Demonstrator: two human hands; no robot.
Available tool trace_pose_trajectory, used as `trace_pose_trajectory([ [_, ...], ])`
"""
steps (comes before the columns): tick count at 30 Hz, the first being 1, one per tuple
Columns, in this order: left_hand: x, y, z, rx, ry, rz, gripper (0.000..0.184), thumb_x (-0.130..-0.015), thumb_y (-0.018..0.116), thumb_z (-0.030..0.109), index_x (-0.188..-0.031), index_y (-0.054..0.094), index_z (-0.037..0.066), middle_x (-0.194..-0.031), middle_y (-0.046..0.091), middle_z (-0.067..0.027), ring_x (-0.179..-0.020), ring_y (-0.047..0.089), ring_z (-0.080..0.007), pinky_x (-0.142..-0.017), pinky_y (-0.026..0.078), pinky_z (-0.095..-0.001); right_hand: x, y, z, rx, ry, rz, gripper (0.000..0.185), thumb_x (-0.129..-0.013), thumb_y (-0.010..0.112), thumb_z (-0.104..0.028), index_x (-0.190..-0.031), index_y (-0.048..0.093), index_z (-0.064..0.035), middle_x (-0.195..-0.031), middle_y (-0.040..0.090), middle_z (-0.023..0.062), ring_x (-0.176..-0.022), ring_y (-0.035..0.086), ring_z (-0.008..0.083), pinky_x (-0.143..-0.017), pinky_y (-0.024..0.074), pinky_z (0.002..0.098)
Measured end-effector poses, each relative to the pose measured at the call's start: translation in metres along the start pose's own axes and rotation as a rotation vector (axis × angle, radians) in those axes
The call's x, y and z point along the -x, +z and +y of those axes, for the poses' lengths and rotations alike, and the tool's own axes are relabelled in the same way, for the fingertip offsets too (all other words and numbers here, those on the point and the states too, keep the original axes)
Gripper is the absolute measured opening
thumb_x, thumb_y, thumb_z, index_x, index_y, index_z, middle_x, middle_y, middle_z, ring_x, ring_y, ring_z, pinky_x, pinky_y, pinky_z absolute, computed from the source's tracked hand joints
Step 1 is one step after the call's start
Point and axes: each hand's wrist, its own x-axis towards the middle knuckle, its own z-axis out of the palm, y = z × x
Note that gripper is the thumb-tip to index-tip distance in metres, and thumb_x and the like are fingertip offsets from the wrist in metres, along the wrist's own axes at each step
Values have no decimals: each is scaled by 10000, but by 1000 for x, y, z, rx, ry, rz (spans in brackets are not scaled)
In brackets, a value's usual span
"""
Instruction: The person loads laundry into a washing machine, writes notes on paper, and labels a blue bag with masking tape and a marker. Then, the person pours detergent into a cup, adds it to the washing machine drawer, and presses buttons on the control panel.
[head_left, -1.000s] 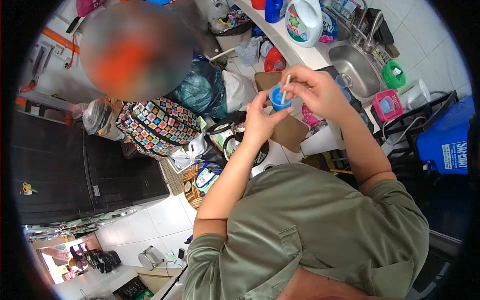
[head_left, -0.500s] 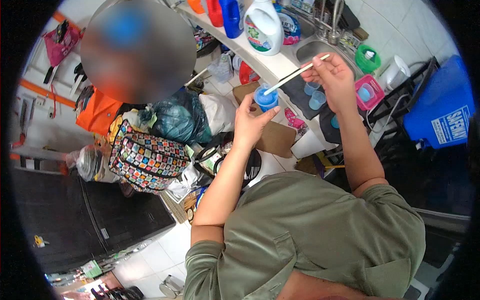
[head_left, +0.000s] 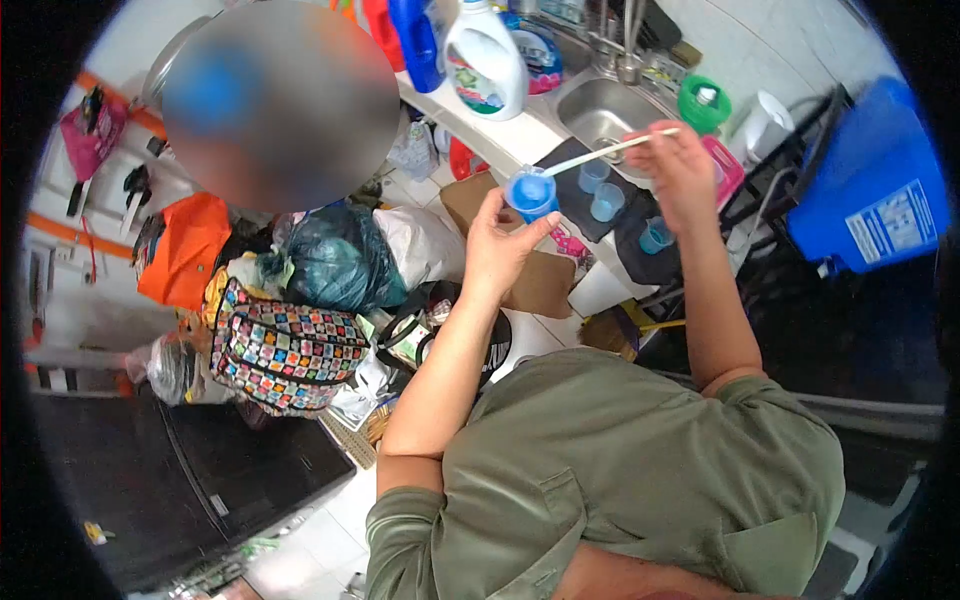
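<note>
My left hand (head_left: 497, 245) is wrapped round a small clear cup of blue liquid (head_left: 533, 198), held upright in front of me. Between the fingertips of my right hand (head_left: 678, 175) is the upper end of a thin pale stick (head_left: 610, 149), which slants down to the cup's rim. Its lower tip is at the cup's opening. Beyond and to the right, small clear cups (head_left: 606, 202) with bluish contents stand on a dark cloth (head_left: 575, 209). Another cup with blue-green liquid (head_left: 655, 237) is below my right hand.
Detergent bottles (head_left: 487, 62) stand on the counter (head_left: 451, 112) by the sink (head_left: 605, 112). A green bowl (head_left: 703, 104) and pink basket (head_left: 728, 172) are at the right, near a blue container (head_left: 870, 190). Bags (head_left: 290, 350) crowd the floor at left, below a blurred area.
My right hand has moved away from the cup and now holds the stick farther out at its upper end. The view has shifted, bringing more cups on the dark cloth into sight.
</note>
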Motion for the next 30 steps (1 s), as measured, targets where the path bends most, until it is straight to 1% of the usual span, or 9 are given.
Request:
trace_pose_trajectory([
  [4,11,-21,11,-113,82,70,589,-676,877,302,-1133,630,23,-1049,690,-95,-991,627,-208,-897,490,-370,-33,-42,-1,212,-37,307,320,-984,555,-155,-1236,499,33,-1185,618,248,-1050,652,306,-911,541,385],
  [5,14,-28,2,-95,81,63,562,-703,868,285,-1155,626,54,-1060,663,-50,-974,599,-150,-874,479,-322,-69,-125,34,311,5,226,338,-995,541,-169,-1264,478,26,-1187,617,240,-1074,644,307,-933,537,380],
  [8,41,-57,0,-235,138,220,633,-676,862,342,-1196,618,75,-1091,639,-108,-992,564,-265,-882,466,-367,-161,-229,94,839,14,-137,118,-990,548,-97,-1055,564,0,-952,620,93,-850,638,182,-787,558,274],
  [9,51,-66,-3,-266,117,290,641,-669,864,349,-1198,618,82,-1099,636,-105,-1006,552,-275,-881,460,-369,-155,-195,92,1214,-96,-202,51,-977,540,-51,-970,570,-9,-855,580,49,-767,579,134,-666,518,247],
  [10,60,-76,-6,-289,96,344,650,-661,866,357,-1200,619,89,-1107,633,-102,-1021,540,-285,-880,453,-372,-183,-233,135,1005,48,-278,76,-957,529,-48,-917,583,-13,-757,585,46,-707,569,141,-592,471,284],
  [14,107,-132,-20,-332,79,515,631,-649,870,347,-1176,634,92,-1081,647,-107,-993,564,-286,-851,456,-362,-206,-228,161,1757,144,-611,138,-856,585,-95,-948,657,-21,-832,683,118,-687,635,218,-608,498,375],
  [16,144,-157,-8,-433,109,709,605,-646,873,330,-1146,648,74,-1048,664,-110,-963,593,-268,-843,462,-346,-211,-212,150,1620,316,-682,133,-828,598,-126,-866,656,-12,-758,662,135,-672,636,235,-615,502,383],
  [24,286,-268,15,-394,27,1099,576,-688,876,281,-1157,639,44,-1052,666,-44,-989,585,-155,-881,450,-315,-327,-121,106,1558,-15,-282,432,-919,644,-321,-1216,632,-7,-1139,681,172,-1026,654,270,-911,477,376],
  [30,403,-354,1,-408,-69,1411,514,-706,868,272,-1113,642,54,-1012,671,-38,-918,596,-160,-853,457,-316,-278,23,29,1546,-630,-164,383,-945,614,-320,-1197,661,-36,-1112,684,175,-984,668,288,-842,512,371],
])
